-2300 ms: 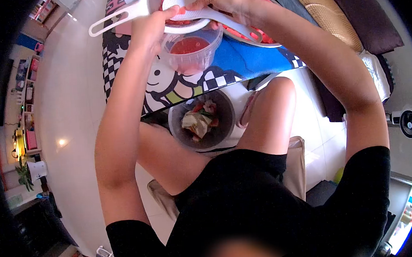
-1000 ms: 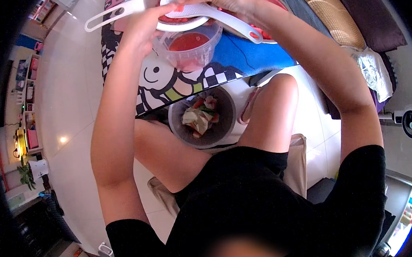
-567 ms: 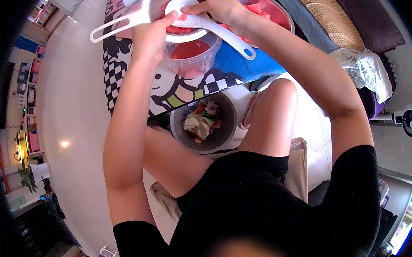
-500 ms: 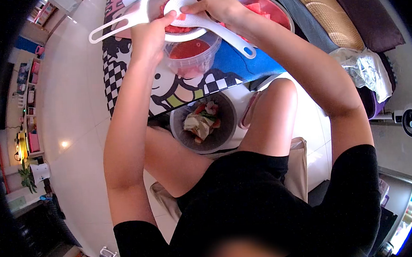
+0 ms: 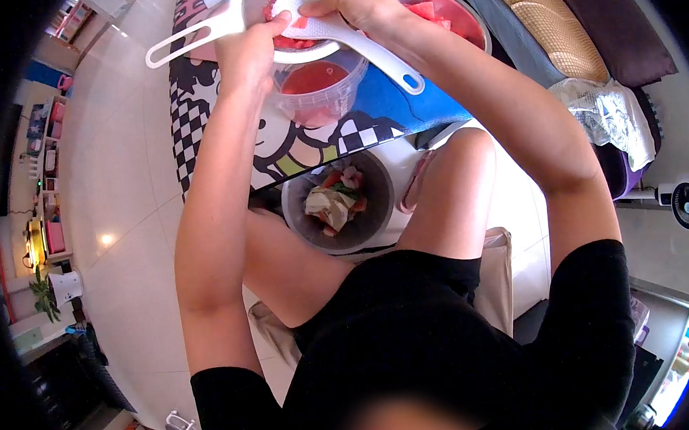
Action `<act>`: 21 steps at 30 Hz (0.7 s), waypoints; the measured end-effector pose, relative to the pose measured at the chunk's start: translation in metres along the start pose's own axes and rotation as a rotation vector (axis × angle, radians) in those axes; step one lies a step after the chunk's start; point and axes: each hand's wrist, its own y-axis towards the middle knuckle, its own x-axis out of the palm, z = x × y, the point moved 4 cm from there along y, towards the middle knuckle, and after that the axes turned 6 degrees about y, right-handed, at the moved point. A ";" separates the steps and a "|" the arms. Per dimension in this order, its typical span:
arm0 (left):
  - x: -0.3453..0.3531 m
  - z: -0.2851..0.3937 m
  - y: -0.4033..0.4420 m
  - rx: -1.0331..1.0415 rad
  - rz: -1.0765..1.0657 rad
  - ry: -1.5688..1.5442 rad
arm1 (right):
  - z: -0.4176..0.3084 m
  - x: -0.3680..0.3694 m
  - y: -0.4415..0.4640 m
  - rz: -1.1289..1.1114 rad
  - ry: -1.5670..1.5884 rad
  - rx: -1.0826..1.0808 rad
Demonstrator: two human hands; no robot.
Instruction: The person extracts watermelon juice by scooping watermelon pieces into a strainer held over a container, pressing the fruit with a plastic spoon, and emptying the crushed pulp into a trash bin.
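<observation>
My left hand [image 5: 249, 55] is closed at the rim of a white strainer [image 5: 305, 53], its thumb touching the head of a white rice paddle [image 5: 351, 34]. The strainer's slotted handle points left, and red pulp lies inside. From the right, my right hand [image 5: 358, 5] presses fingers on the paddle head, where a small red piece shows; the paddle's handle slants down to the right. Below the strainer stands a clear tub [image 5: 319, 99] with red liquid. A metal bowl [image 5: 481, 29] of red fruit chunks is at the right, partly behind my right arm.
The table [image 5: 401, 103] has a cartoon-patterned cover. Under its near edge, between my legs, stands a grey bin [image 5: 294, 225] with scraps. A sofa with a tan cushion [image 5: 557, 29] is at the right, beyond it a small fan [image 5: 685, 206]. Shelves [image 5: 50, 164] line the left.
Compared with the earliest frame, the paddle handle has swung down and left, and my right forearm has lowered, uncovering more of the metal bowl. Both hands remain at the strainer and paddle.
</observation>
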 end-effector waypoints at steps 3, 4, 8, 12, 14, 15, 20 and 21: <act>-0.002 -0.005 0.002 -0.010 -0.003 0.005 | 0.000 0.000 -0.001 0.009 -0.016 -0.003; -0.002 -0.005 0.002 -0.004 -0.001 0.012 | -0.001 0.000 -0.002 0.015 -0.021 -0.008; -0.002 -0.008 0.002 -0.019 0.009 0.012 | 0.005 0.000 0.003 -0.023 0.039 -0.032; -0.002 -0.006 0.001 -0.014 -0.057 -0.009 | 0.003 0.001 -0.005 -0.046 0.088 -0.047; -0.004 -0.003 -0.002 -0.022 -0.098 0.005 | -0.001 0.001 -0.010 -0.054 0.035 -0.038; -0.005 -0.003 -0.003 -0.039 -0.109 0.020 | -0.003 -0.001 -0.012 -0.050 -0.019 -0.025; 0.002 0.018 -0.028 -0.164 -0.109 0.153 | -0.013 0.000 -0.018 -0.012 -0.035 -0.013; 0.002 0.021 -0.031 -0.182 -0.152 0.194 | -0.016 0.000 -0.024 -0.048 0.005 -0.026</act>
